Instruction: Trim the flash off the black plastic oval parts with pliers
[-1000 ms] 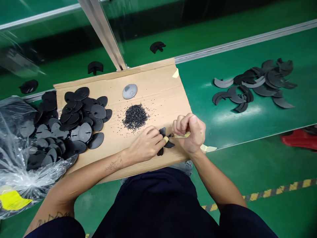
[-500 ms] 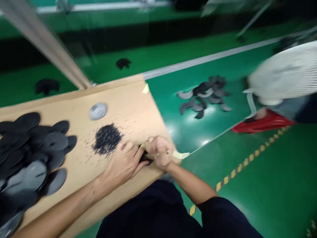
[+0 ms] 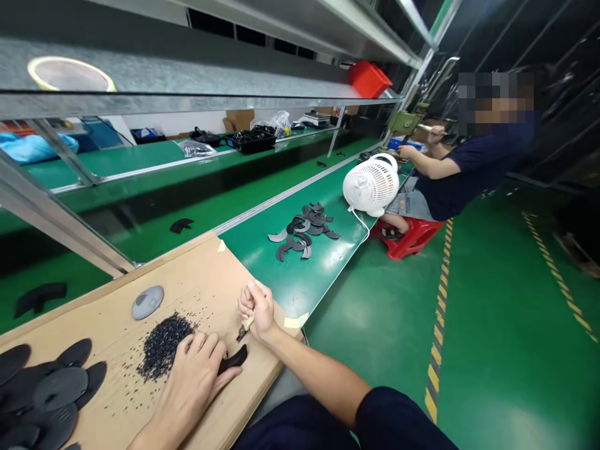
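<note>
Head view: left fingers (image 3: 216,350) pinch a curved matte piece (image 3: 236,359), right fingers (image 3: 244,304) grip a dark-tipped tool (image 3: 242,332)

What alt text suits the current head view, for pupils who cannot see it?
The left hand holds a black part on cardboard; the right hand grips a small item. Black bits and discs lie nearby, with curved pieces, a fan and a co-worker beyond.

Left hand (image 3: 197,369) palm down; right hand (image 3: 259,310) curled.
</note>
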A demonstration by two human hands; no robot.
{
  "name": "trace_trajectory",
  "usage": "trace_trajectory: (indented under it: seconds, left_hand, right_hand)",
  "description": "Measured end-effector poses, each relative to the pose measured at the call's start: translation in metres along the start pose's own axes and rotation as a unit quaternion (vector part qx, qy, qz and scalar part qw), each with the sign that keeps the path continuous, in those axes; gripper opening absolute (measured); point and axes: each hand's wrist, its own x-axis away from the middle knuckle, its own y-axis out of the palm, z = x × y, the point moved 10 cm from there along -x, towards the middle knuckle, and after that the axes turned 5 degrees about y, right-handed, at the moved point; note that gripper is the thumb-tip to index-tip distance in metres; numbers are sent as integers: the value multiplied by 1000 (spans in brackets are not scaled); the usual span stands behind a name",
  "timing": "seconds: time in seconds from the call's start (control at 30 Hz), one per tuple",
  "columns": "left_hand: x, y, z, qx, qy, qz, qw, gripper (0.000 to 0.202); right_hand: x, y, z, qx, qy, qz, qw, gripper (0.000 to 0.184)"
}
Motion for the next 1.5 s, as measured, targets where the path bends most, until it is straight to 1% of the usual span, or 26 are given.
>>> trace_trajectory:
  seconds: [0.1, 0.17, 0.27, 0.37, 0.43, 0.5, 0.6, 0.67, 0.7, 0.77, 0.83, 0.87, 0.9, 1.0, 1.03, 1.07, 1.1, 1.13, 1.17, 1.2, 1.23, 1.27, 1.3, 1.4, 1.43, 1.5]
  left_hand:
    - [8, 4, -4, -7, -26, -1, 1000, 40]
    - [11, 3, -5, -1, -40, -1, 999, 40]
    - [10, 1, -11, 15, -75, -9, 997, 37]
    - [6, 2, -17, 39, -107, -30, 993, 33]
    - [2, -1, -21, 49, -116, -30, 992, 32]
    - [0, -8, -29, 53, -129, -19, 990, 34]
    - [-3, -20, -50, 72, -170, 1, 983, 39]
    - [-7, -26, -68, 111, -211, 21, 971, 41]
    - [-9, -27, -79, 141, -238, 33, 960, 42]
    - [-13, -23, -100, 229, -307, 63, 922, 44]
    - [-20, -12, -117, 307, -367, 90, 873, 45]
    - [-26, -6, -123, 333, -387, 100, 854, 46]
    - [-33, 0, -128, 348, -397, 109, 842, 47]
    - [-57, 17, -134, 368, -396, 120, 833, 50]
    - [-65, 22, -135, 374, -394, 121, 831, 50]
    - [-72, 28, -136, 379, -391, 121, 830, 50]
    - [-80, 33, -135, 382, -387, 121, 831, 49]
    - [-87, 38, -135, 383, -383, 120, 832, 48]
    - [-95, 43, -133, 383, -378, 119, 834, 47]
    - [-103, 49, -131, 383, -373, 116, 837, 45]
    - [-113, 55, -128, 381, -366, 112, 841, 42]
    - [-123, 62, -125, 379, -360, 105, 846, 38]
    - [-134, 70, -120, 376, -353, 97, 851, 34]
    - [-170, 95, -101, 362, -329, 61, 870, 25]
    - [-181, 103, -93, 355, -319, 48, 877, 23]
    - [-202, 115, -77, 339, -294, 24, 893, 20]
  right_hand:
    - [-19, -10, -3, -43, 34, 26, 998, 48]
    - [-31, -12, -6, -67, 62, 29, 995, 47]
    - [-45, -8, -12, -90, 88, 25, 992, 42]
    - [-52, 0, -17, -78, 103, 14, 991, 39]
    - [-53, 1, -21, -50, 107, 9, 993, 37]
    - [-53, -4, -29, -3, 104, 8, 995, 36]
    - [-54, -21, -44, 101, 95, 9, 990, 34]
    - [-54, -33, -52, 191, 81, 7, 978, 34]
    - [-54, -37, -55, 240, 69, 6, 968, 33]
    - [-51, -41, -57, 341, 36, 1, 939, 33]
    - [-44, -35, -52, 436, -4, -11, 900, 33]
    - [-41, -30, -48, 477, -25, -21, 878, 36]
    - [-36, -23, -43, 512, -45, -34, 857, 40]
    - [-21, 4, -25, 586, -103, -96, 798, 65]
    - [-16, 11, -21, 602, -122, -118, 780, 70]
    - [-11, 16, -20, 615, -141, -137, 764, 70]
    - [-7, 18, -21, 625, -160, -150, 749, 66]
    - [-4, 16, -26, 633, -178, -155, 737, 56]
    - [-3, 10, -35, 640, -194, -149, 728, 42]
    - [-5, -2, -48, 647, -208, -132, 721, 29]
    - [-9, -18, -65, 654, -219, -103, 716, 19]
    - [-16, -38, -84, 661, -226, -62, 712, 19]
    - [-24, -61, -106, 668, -229, -13, 708, 23]
    - [-59, -132, -172, 686, -212, 127, 684, 34]
    - [-73, -152, -191, 692, -201, 163, 674, 34]
    - [-104, -184, -222, 707, -174, 208, 653, 31]
